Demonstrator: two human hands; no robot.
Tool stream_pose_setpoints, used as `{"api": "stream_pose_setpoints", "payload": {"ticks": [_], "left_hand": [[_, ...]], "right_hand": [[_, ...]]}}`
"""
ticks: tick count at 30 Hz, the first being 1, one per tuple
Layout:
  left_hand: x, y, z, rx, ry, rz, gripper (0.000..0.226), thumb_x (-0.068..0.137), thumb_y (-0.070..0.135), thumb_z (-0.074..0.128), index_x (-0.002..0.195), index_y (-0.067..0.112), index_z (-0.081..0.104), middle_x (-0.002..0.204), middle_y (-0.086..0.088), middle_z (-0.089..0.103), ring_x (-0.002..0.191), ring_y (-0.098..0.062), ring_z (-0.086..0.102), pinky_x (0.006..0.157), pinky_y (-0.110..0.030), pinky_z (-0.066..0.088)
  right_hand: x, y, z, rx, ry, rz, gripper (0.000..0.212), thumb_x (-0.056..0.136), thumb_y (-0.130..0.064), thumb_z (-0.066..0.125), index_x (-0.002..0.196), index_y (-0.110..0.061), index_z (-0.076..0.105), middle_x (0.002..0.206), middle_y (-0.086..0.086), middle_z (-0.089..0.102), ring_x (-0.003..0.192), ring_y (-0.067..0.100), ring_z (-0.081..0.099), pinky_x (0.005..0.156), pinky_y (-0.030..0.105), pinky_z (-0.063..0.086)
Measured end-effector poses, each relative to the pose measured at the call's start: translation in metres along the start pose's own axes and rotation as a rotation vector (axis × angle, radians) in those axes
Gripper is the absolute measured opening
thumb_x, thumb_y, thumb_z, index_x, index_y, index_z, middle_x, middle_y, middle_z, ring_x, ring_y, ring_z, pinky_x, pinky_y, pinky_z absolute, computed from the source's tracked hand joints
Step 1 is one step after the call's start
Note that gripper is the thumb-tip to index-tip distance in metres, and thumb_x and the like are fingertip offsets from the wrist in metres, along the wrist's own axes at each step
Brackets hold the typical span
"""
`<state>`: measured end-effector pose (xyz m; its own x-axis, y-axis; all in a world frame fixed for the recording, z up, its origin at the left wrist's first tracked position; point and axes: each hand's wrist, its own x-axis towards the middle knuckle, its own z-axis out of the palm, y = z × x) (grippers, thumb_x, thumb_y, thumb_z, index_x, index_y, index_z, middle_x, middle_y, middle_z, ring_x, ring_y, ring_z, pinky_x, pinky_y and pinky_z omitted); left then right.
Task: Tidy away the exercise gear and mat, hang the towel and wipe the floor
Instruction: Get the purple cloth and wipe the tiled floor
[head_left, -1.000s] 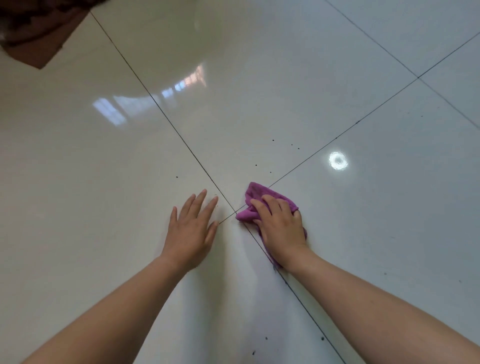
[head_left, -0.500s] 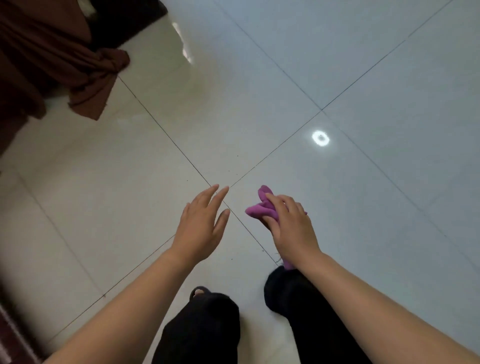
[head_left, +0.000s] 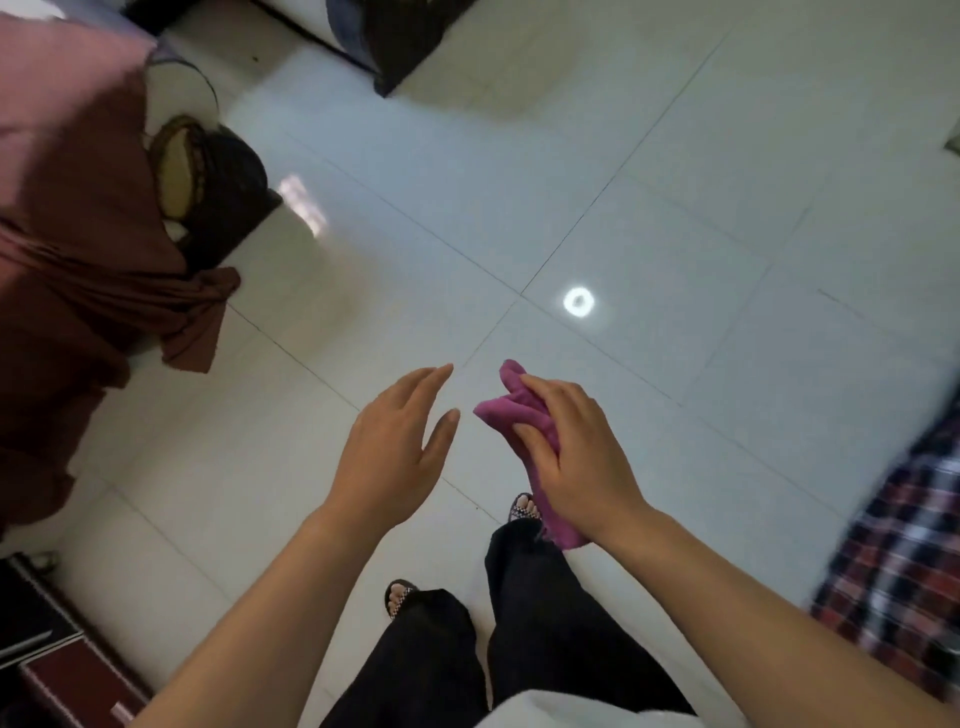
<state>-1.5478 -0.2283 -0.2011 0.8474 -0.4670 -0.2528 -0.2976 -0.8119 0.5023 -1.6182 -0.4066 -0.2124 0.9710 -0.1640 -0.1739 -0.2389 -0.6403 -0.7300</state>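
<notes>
I am standing over a glossy white tiled floor (head_left: 649, 171). My right hand (head_left: 576, 452) holds a purple cloth (head_left: 506, 410) bunched in its fingers, well above the floor; one end sticks out past the fingertips and the other hangs below the wrist. My left hand (head_left: 395, 447) hovers beside it, a short gap to the left, fingers straight and holding nothing. My legs in black trousers and patterned sandals show below the hands.
A brown draped fabric (head_left: 98, 270) hangs at the left, with a dark woven basket (head_left: 208, 187) behind it. Dark furniture (head_left: 395, 41) stands at the top. A plaid cloth (head_left: 898, 561) lies at the right edge. A dark red box (head_left: 67, 670) sits bottom left.
I have risen from kneeling to standing. The right hand lifted the purple cloth off the floor and now holds it in the air. The left hand came off the tile too.
</notes>
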Motion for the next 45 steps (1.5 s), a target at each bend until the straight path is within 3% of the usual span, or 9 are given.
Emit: {"api": "stream_pose_setpoints", "payload": {"ticks": [11,14,18,26,30,37,45], "left_hand": [[0.008,0.026,-0.054,0.071,0.005,0.255,0.048,0.097,0.045,0.030,0.140,0.025,0.038,0.141,0.003,0.045,0.128,-0.018,0.042,0.105,-0.036,0.035],[-0.004,0.018,-0.063,0.077,-0.057,0.341,0.049,0.095,0.043,0.033,0.139,0.024,0.040,0.140,0.002,0.047,0.126,-0.020,0.045,0.105,-0.041,0.037],[-0.027,0.004,-0.070,0.108,-0.121,0.482,0.046,0.095,0.040,0.036,0.138,0.023,0.042,0.139,0.002,0.048,0.124,-0.020,0.046,0.102,-0.037,0.038],[-0.071,0.009,-0.063,0.132,-0.246,0.747,0.053,0.092,0.049,0.028,0.137,0.024,0.042,0.138,0.001,0.048,0.125,-0.021,0.046,0.104,-0.041,0.037],[-0.093,0.028,-0.051,0.147,-0.268,0.870,0.055,0.091,0.053,0.025,0.136,0.026,0.042,0.136,0.002,0.050,0.122,-0.020,0.048,0.101,-0.042,0.041],[-0.164,0.084,-0.002,0.185,-0.400,1.074,0.054,0.091,0.052,0.027,0.137,0.026,0.041,0.136,0.003,0.050,0.123,-0.018,0.047,0.101,-0.036,0.039],[-0.307,0.195,0.095,0.254,-0.579,1.403,0.054,0.091,0.051,0.029,0.137,0.025,0.042,0.136,0.000,0.051,0.123,-0.021,0.048,0.102,-0.043,0.041]], "right_hand": [[-0.015,-0.048,-0.027,0.032,0.327,0.065,0.039,0.093,-0.035,0.045,0.130,-0.021,0.048,0.125,-0.005,0.053,0.111,0.013,0.050,0.097,0.032,0.041],[-0.042,-0.064,-0.015,0.020,0.425,0.145,0.037,0.095,-0.032,0.048,0.130,-0.021,0.047,0.124,-0.005,0.053,0.111,0.013,0.049,0.097,0.031,0.041],[-0.091,-0.087,0.011,0.031,0.586,0.272,0.037,0.094,-0.030,0.050,0.130,-0.022,0.047,0.125,-0.007,0.052,0.112,0.011,0.048,0.097,0.032,0.041],[-0.190,-0.114,0.047,0.019,0.801,0.446,0.040,0.094,-0.030,0.050,0.133,-0.027,0.043,0.125,-0.010,0.051,0.114,0.010,0.048,0.099,0.034,0.042],[-0.231,-0.118,0.050,0.022,0.883,0.491,0.040,0.094,-0.030,0.050,0.132,-0.024,0.044,0.125,-0.008,0.052,0.113,0.010,0.049,0.098,0.034,0.044],[-0.341,-0.108,0.064,0.029,1.040,0.658,0.042,0.092,-0.032,0.049,0.133,-0.020,0.044,0.127,-0.004,0.051,0.114,0.011,0.048,0.094,0.018,0.038],[-0.527,-0.078,0.077,0.042,1.279,0.953,0.053,0.089,-0.046,0.038,0.134,-0.020,0.043,0.129,-0.001,0.049,0.116,0.013,0.046,0.095,0.021,0.036]]}}
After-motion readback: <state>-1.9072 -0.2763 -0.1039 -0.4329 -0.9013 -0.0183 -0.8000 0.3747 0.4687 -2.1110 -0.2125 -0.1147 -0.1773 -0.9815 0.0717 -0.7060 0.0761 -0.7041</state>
